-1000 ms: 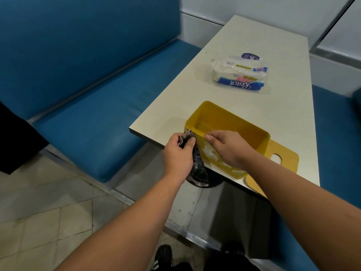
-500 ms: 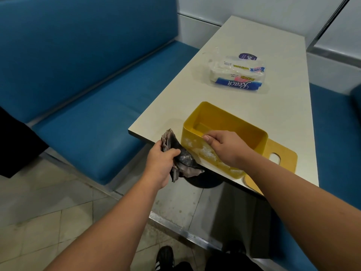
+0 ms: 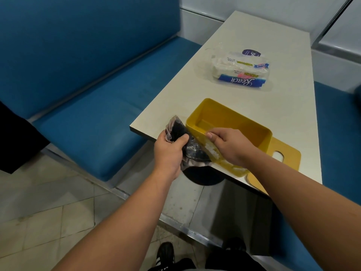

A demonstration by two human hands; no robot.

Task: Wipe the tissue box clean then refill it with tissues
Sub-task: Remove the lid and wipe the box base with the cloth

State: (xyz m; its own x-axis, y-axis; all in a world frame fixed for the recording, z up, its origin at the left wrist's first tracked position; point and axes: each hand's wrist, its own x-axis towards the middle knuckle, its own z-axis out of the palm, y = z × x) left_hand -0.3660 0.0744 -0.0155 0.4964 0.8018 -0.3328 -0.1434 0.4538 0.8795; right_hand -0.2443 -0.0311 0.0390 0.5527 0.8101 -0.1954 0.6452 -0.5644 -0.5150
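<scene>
White table (image 3: pixel 283 106), tissue pack (image 3: pixel 241 70) beyond yellow box (image 3: pixel 230 118) in right hand's (image 3: pixel 227 146) grasp, left hand (image 3: pixel 170 151) clutching rag (image 3: pixel 180 132).

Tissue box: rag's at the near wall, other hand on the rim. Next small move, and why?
Probably drag the rag along the near outer wall of the yellow tissue box, toward the right hand. White smears still show on that wall, the left hand already grips the rag against it, and the right hand steadies the rim. The tissue pack lies unused farther back.
</scene>
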